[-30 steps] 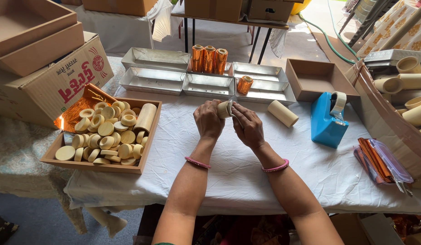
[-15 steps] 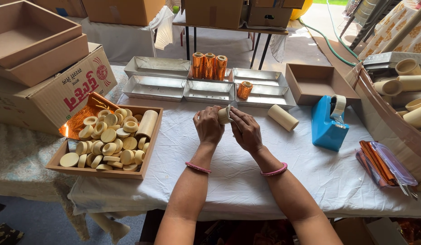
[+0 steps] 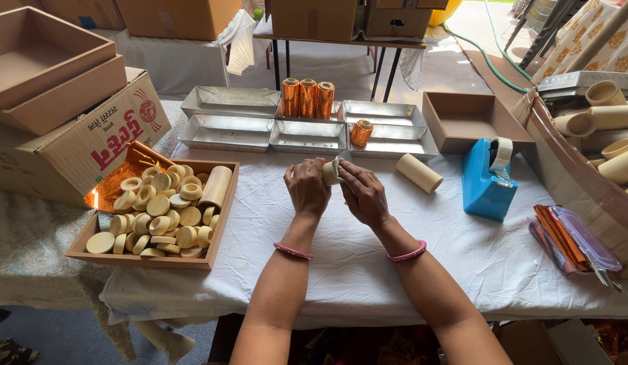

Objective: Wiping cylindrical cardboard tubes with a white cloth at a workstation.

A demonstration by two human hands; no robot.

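Note:
Both my hands meet over the white tablecloth (image 3: 368, 270) around a short cream cardboard ring (image 3: 329, 172). My left hand (image 3: 307, 189) grips the ring from the left. Fingers of my right hand (image 3: 363, 192) press on its right side, where a pale strip lies against it. A pink bangle sits on each wrist. A blue tape dispenser (image 3: 486, 179) stands to the right of my right hand. Between the two lies a longer cream tube (image 3: 419, 172).
A wooden tray (image 3: 81, 251) of several cream rings sits at left, copper foil behind it. Metal trays (image 3: 226, 132) line the back, with three copper-wrapped tubes (image 3: 307, 98) and one more (image 3: 360, 133). Cardboard boxes (image 3: 70, 145) stand left; an open brown box (image 3: 471, 122), plain tubes (image 3: 611, 118) and foil sheets (image 3: 564, 236) are right.
My hands have stayed together on the ring, turning it slightly. The head view has shifted a little; nothing else on the table has moved.

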